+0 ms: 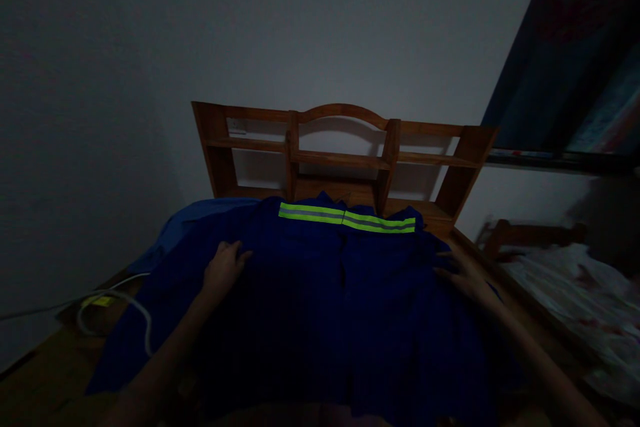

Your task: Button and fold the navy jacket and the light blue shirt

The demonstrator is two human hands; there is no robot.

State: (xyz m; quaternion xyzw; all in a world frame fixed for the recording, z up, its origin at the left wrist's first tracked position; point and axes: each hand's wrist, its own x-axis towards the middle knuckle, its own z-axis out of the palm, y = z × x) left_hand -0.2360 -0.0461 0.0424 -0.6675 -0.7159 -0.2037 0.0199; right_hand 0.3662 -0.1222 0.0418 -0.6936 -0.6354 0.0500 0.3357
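A dark blue work jacket [300, 293] lies spread out in front of me, with a yellow-green and grey reflective strip [313, 213] across its far part. On its left side rests my left hand [225, 270], fingers loosely bent and apart, with no cloth gathered in them that I can see. My right hand [463, 273] is at the jacket's right edge, fingers spread over the fabric. Dim light hides the folds in the near part of the garment.
Behind the jacket stands a wooden shelf unit [343, 160] against the white wall [320, 33]. A lighter blue cloth [193, 220] lies at the back left. A pale cable [143, 310] loops at the left. At the right are white bedding or plastic [575, 287] and a dark curtain [545, 60].
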